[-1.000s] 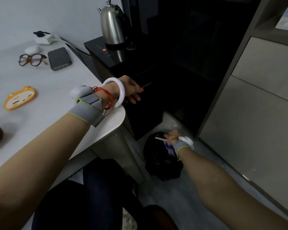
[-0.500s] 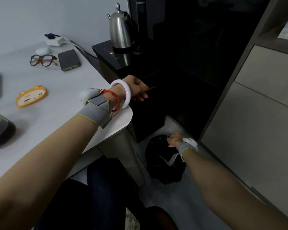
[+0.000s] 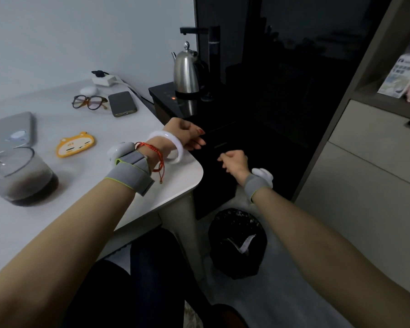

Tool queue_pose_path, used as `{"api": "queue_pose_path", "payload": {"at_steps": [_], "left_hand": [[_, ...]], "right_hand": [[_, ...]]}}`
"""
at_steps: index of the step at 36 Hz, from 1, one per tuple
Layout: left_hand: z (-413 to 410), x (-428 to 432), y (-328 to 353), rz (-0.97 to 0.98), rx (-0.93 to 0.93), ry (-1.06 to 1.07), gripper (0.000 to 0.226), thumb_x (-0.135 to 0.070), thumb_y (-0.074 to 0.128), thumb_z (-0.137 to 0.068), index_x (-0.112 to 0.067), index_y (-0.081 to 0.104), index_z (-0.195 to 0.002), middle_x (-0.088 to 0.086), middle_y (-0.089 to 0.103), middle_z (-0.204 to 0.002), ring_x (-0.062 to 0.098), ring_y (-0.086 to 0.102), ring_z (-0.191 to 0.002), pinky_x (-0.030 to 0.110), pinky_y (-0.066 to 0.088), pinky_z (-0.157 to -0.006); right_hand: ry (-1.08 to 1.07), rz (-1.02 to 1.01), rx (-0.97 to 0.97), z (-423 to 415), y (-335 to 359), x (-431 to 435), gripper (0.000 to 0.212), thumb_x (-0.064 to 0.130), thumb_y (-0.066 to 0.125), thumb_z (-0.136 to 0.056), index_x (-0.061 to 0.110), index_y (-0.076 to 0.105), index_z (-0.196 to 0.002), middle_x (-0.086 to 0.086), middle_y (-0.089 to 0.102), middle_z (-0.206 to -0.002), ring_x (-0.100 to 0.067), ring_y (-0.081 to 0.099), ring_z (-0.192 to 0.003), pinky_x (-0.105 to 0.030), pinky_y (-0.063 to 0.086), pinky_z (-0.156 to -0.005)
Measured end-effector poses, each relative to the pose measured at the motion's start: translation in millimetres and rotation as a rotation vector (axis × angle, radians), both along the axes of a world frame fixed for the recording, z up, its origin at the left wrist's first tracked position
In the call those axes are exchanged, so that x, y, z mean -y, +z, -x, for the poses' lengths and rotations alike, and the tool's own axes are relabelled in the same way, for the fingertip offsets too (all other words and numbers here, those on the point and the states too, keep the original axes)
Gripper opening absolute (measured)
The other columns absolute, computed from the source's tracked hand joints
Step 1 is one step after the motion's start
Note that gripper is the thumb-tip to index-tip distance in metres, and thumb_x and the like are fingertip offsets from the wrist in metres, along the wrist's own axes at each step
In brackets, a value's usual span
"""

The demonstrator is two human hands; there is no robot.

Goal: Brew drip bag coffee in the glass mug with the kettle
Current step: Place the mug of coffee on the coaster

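White desk (image 3: 175, 182) with a dark cabinet (image 3: 246, 129) just beyond its far right corner, seen from the head camera. A bin (image 3: 223, 263) lined with a black bag stands on the floor below that corner, and a pale scrap (image 3: 245, 243) lies in it; what the scrap is cannot be told. A closed laptop (image 3: 7, 131) lies at the desk's left edge. Just nearer than it stands the glass mug (image 3: 19, 176), upright and holding dark liquid in its lower part, with no drip bag visible on its rim. The kettle (image 3: 186, 69) sits upright on its base on the cabinet top, well apart from the mug, beside a small orange light. The left hand (image 3: 182, 136) rests on the desk's far right corner, fingers relaxed and slightly apart, holding nothing. The right hand (image 3: 234, 160) hangs in the air in front of the cabinet, above the bin, fingers loosely curled with nothing seen in them. A phone (image 3: 122, 104) and a pair of glasses (image 3: 89, 102) lie near the far edge. Judged from the filled mug and the parked kettle, the brewing appears essentially complete; little beyond tidying seems left.
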State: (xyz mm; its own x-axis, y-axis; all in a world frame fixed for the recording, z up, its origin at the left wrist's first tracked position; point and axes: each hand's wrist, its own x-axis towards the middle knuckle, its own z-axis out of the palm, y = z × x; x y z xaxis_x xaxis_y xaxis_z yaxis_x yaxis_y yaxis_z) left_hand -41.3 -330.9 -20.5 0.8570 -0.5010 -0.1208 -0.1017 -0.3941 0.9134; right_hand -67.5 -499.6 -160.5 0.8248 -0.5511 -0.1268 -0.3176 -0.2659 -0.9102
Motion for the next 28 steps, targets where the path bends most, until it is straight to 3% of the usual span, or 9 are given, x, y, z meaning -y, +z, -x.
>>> {"api": "queue_pose_path", "payload": {"at_steps": [3,6,10,15,19,23,28], "left_hand": [[1.9,-21.8,11.6,0.006,0.022,0.017,0.013,-0.010,0.054,-0.092,-0.007,0.063,-0.085,-0.005,0.067,-0.050,0.005,0.062,-0.045,0.019,0.055,-0.059],[6.2,-49.3,21.9,0.019,0.047,0.055,0.014,-0.010,0.053,-0.093,-0.002,0.064,-0.095,-0.003,0.069,-0.055,0.006,0.064,-0.048,0.020,0.055,-0.059],[15.1,-76.4,30.7,0.018,0.028,0.105,0.015,-0.010,0.052,-0.093,-0.004,0.064,-0.098,0.007,0.069,-0.076,0.005,0.066,-0.052,0.018,0.056,-0.062],[17.9,-121.6,37.4,0.036,0.049,0.175,0.014,-0.012,0.053,-0.092,-0.008,0.065,-0.085,0.000,0.070,-0.064,0.009,0.067,-0.056,0.021,0.056,-0.064],[22.7,-155.9,44.9,0.062,0.109,0.214,0.018,-0.006,0.053,-0.090,-0.008,0.065,-0.075,0.007,0.070,-0.070,0.013,0.067,-0.059,0.028,0.056,-0.071],[24.9,-200.8,58.7,0.116,0.182,0.316,0.018,-0.007,0.054,-0.090,-0.008,0.066,-0.077,-0.003,0.069,-0.057,0.009,0.067,-0.055,0.025,0.057,-0.068],[17.8,-251.4,77.3,0.146,0.274,0.417,0.014,-0.007,0.056,-0.090,-0.004,0.068,-0.094,-0.002,0.069,-0.057,0.005,0.065,-0.050,0.017,0.056,-0.058]], "right_hand": [[-0.002,0.022,0.151,-14.2,47.7,-29.7,0.021,0.020,0.059,-0.085,0.017,0.071,-0.068,0.003,0.054,-0.049,-0.011,0.049,-0.046,-0.025,0.043,-0.052],[0.030,0.036,0.258,-24.6,87.9,-62.5,0.025,0.019,0.060,-0.082,0.023,0.066,-0.058,0.007,0.052,-0.040,-0.009,0.049,-0.042,-0.026,0.042,-0.052],[0.107,0.048,0.331,-33.4,115.3,-95.8,0.022,0.015,0.062,-0.080,0.019,0.068,-0.059,0.008,0.048,-0.034,-0.003,0.044,-0.032,-0.023,0.040,-0.050],[0.336,0.029,0.325,-40.2,142.4,-151.1,0.022,0.009,0.059,-0.084,0.013,0.067,-0.064,0.001,0.048,-0.043,-0.003,0.039,-0.029,-0.016,0.031,-0.036],[0.522,0.024,0.314,-43.6,148.6,-187.3,0.037,0.009,0.058,-0.086,0.021,0.059,-0.051,0.008,0.051,-0.037,-0.010,0.044,-0.035,-0.020,0.032,-0.041],[0.673,0.004,0.324,-44.8,161.3,-229.8,0.016,0.008,0.051,-0.095,0.005,0.067,-0.090,0.002,0.056,-0.052,-0.008,0.050,-0.044,-0.017,0.038,-0.041],[0.887,0.005,0.239,-45.1,167.4,-268.0,0.031,-0.003,0.050,-0.091,0.002,0.059,-0.121,-0.003,0.062,-0.093,-0.009,0.056,-0.075,-0.017,0.049,-0.062]]}}
